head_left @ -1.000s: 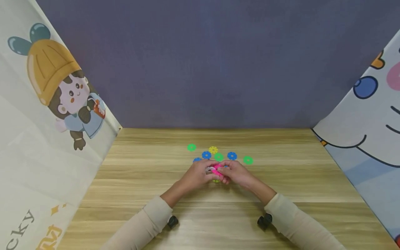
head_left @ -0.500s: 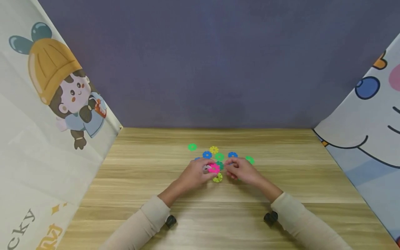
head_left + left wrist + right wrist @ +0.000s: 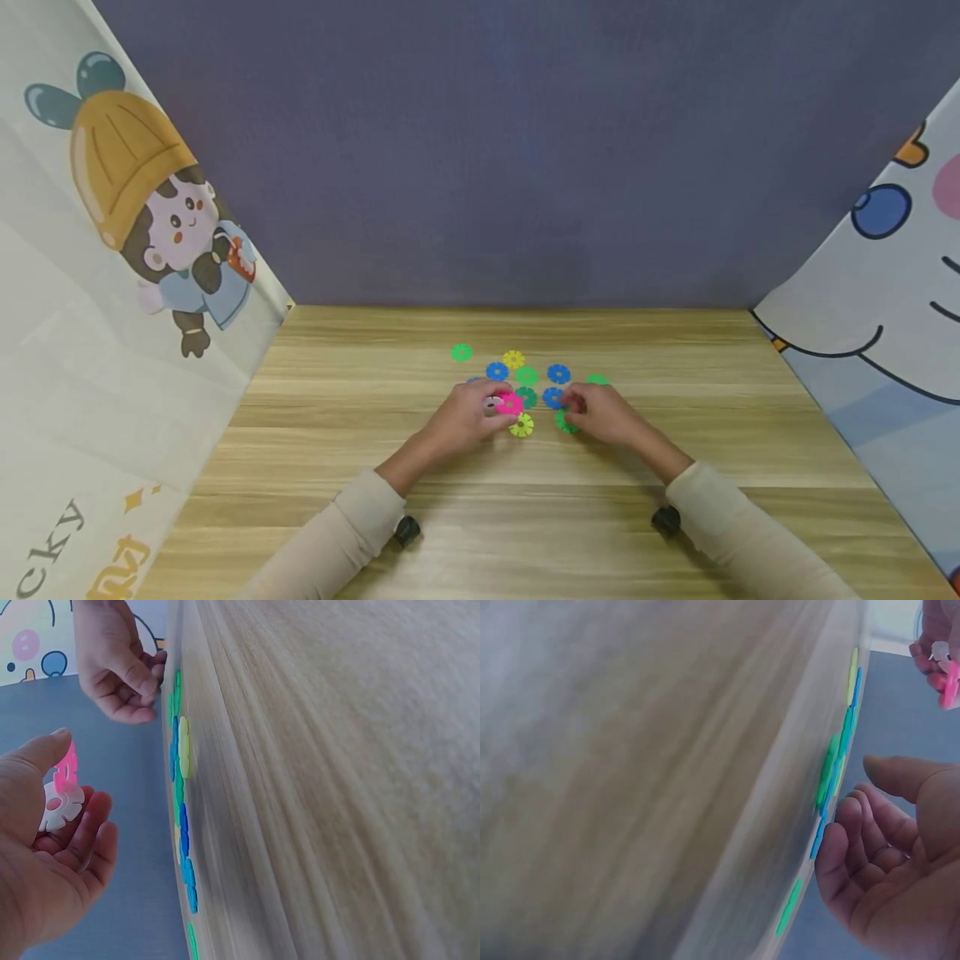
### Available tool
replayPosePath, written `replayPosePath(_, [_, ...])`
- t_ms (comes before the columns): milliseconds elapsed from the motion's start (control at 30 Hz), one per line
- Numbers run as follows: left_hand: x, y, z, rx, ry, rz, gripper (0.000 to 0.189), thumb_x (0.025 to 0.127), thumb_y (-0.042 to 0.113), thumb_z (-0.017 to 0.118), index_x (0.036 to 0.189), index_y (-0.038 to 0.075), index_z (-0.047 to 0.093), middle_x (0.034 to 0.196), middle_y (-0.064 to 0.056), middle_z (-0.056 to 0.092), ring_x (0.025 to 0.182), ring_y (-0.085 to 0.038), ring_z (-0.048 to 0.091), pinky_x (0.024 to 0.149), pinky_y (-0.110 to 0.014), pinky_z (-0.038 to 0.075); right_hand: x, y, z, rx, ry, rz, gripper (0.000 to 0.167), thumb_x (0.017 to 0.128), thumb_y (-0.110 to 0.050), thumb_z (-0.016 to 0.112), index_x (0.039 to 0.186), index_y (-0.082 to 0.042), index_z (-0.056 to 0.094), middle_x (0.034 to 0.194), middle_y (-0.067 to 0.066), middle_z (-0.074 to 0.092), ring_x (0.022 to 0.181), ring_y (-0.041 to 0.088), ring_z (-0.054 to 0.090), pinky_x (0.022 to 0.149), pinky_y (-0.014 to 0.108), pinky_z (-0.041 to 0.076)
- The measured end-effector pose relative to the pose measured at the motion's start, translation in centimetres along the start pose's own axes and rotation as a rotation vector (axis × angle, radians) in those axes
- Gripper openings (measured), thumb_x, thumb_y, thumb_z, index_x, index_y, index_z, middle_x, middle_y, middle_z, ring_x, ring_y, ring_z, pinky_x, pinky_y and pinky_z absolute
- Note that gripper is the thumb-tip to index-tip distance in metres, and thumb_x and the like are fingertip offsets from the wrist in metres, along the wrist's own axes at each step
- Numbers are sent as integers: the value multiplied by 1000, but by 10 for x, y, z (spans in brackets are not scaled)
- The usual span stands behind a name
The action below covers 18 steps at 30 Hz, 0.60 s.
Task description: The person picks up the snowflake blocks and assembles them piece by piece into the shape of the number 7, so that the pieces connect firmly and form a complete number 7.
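Observation:
My left hand (image 3: 467, 417) pinches a pink notched snowflake disc (image 3: 511, 404) joined to a white notched disc (image 3: 64, 807). In the left wrist view the pink disc stands at an angle to the white one, near the thumb. My right hand (image 3: 603, 413) hovers just above the table with loosely bent fingers and nothing between them, as the right wrist view confirms. Beneath and beside its fingertips lie a green disc (image 3: 566, 421) and a blue disc (image 3: 553, 398). A yellow disc (image 3: 522, 426) lies close to the left thumb, and a dark green disc (image 3: 527, 397) sits between the hands.
More flat discs are scattered behind the hands on the wooden table (image 3: 480, 508): a blue disc (image 3: 497, 372), another blue disc (image 3: 558, 374), a yellow disc (image 3: 513, 359) and a green disc (image 3: 461, 352). A dark panel (image 3: 480, 167) rises behind the table.
Both hands were together at the pink disc. The right hand has let go and moved right, over the green and blue discs. The left hand keeps the joined discs, shifting slightly left.

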<state>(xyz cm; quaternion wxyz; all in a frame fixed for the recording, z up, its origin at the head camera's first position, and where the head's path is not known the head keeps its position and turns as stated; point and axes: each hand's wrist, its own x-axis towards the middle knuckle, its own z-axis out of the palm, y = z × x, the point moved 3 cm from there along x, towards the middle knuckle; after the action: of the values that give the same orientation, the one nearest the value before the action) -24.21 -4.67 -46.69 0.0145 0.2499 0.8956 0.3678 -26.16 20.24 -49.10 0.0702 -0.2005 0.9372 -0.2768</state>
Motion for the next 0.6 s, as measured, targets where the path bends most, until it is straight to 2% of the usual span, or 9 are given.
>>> replayPosePath(200, [0,-2,1,-11,-13,3,38,89,28,80,122,12,70,124,-5,71,108,-19,68,87,-29,58,-2,5,2,-17,-4,38,18,87,-13,77,102,-7,70,79,-3,61,73,10,53,66,26,46])
replayPosePath(600, [0,-5,1,-13,-30,-1,37,89,27,80,122,13,70,125,-5,71,110,-20,69,88,-29,58,-2,7,4,-2,-82,86,28,85,-17,82,106,-4,67,81,-1,57,72,12,49,67,27,44])
